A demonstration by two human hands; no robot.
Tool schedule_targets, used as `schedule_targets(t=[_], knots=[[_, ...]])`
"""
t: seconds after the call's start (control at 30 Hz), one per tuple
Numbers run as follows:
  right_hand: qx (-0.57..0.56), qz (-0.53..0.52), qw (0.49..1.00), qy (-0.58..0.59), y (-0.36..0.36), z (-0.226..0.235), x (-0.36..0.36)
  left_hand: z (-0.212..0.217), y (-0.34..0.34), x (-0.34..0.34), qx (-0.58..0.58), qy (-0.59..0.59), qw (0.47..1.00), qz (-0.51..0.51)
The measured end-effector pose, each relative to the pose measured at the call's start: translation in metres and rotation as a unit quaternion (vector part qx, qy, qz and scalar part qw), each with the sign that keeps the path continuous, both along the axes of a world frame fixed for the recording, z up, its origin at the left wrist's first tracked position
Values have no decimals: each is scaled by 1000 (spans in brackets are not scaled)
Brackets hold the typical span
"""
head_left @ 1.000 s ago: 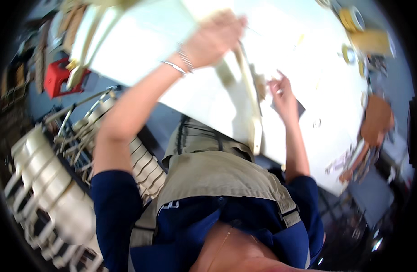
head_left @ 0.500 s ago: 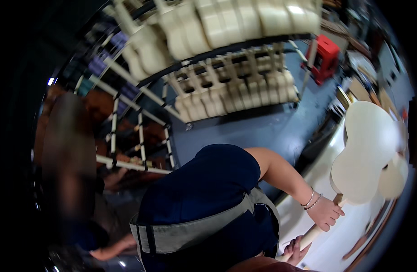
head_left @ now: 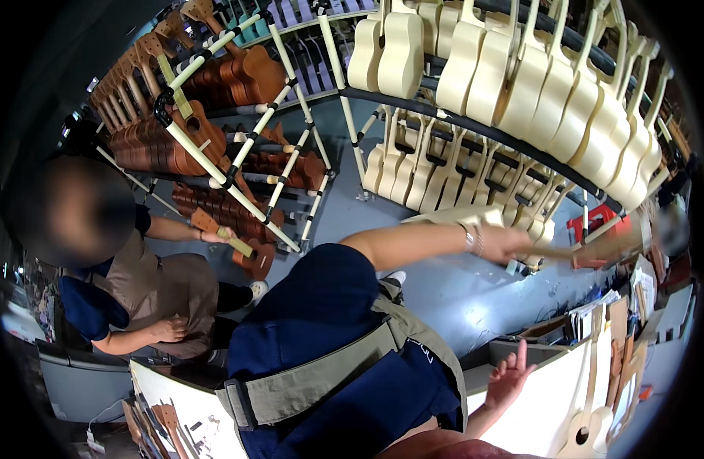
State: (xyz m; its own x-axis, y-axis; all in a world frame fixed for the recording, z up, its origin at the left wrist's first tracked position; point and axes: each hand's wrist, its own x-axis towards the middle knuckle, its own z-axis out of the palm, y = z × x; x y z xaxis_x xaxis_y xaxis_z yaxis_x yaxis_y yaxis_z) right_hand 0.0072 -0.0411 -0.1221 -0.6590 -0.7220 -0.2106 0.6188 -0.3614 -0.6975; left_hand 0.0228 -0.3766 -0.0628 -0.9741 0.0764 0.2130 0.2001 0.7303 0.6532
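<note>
My left hand (head_left: 501,243), wearing bracelets, is stretched away from my body and closed round the neck of a ukulele (head_left: 554,252). Motion blur smears the instrument's far end, so its shape is unclear. Behind my left forearm shows a pale ukulele body (head_left: 453,216), partly hidden; what supports it I cannot tell. My right hand (head_left: 508,379) is raised over the white bench (head_left: 535,409), one finger stretched out and the others loosely bent, holding nothing. Lower down the bench, near the right rim, lies another pale ukulele (head_left: 586,431) with its round sound hole showing.
A two-level rack (head_left: 474,122) of pale ukuleles stands ahead; another rack (head_left: 203,149) holds brown ones. At left a co-worker (head_left: 164,283) grips a brown ukulele (head_left: 252,262) by its neck. A red stool (head_left: 577,229) stands beyond my left hand. Papers and boards (head_left: 589,314) crowd the bench's far edge.
My left hand has swung away from the bench toward the pale rack, carrying the ukulele. My right hand has let go of its neck. The view has turned, showing more of the co-worker and racks.
</note>
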Motion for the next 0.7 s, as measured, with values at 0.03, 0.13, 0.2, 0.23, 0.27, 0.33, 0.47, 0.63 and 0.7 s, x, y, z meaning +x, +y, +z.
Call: schedule_targets(t=[0.03, 0.13, 0.2, 0.23, 0.27, 0.33, 0.47, 0.63, 0.7], knots=[[8, -12, 1000, -26, -13, 0, 3, -3, -32, 6, 90, -14, 995, 48], [-25, -9, 990, -142, -53, -28, 6, 12, -113, 49, 237, 39, 940, 240], [-11, 26, 988, -152, -73, -44, 4, 14, -159, 86, 232, 146, 909, 315], [-20, 31, 987, -156, -80, -52, 2, 38, -161, 99, 281, 130, 866, 393], [-31, 48, 983, -176, -90, -57, -2, 45, -178, 117, 259, 134, 843, 452], [-27, 27, 979, -200, -112, -62, -5, 74, -195, 151, 216, 236, 829, 458], [-41, 17, 981, -189, -139, -69, -24, 130, -227, 153, 180, 353, 831, 390], [-16, 44, 982, -182, -179, -59, -42, 203, -257, 126, 120, 393, 852, 325], [-5, 51, 985, -163, -189, -49, -45, 221, -272, 119, 101, 368, 854, 352]])
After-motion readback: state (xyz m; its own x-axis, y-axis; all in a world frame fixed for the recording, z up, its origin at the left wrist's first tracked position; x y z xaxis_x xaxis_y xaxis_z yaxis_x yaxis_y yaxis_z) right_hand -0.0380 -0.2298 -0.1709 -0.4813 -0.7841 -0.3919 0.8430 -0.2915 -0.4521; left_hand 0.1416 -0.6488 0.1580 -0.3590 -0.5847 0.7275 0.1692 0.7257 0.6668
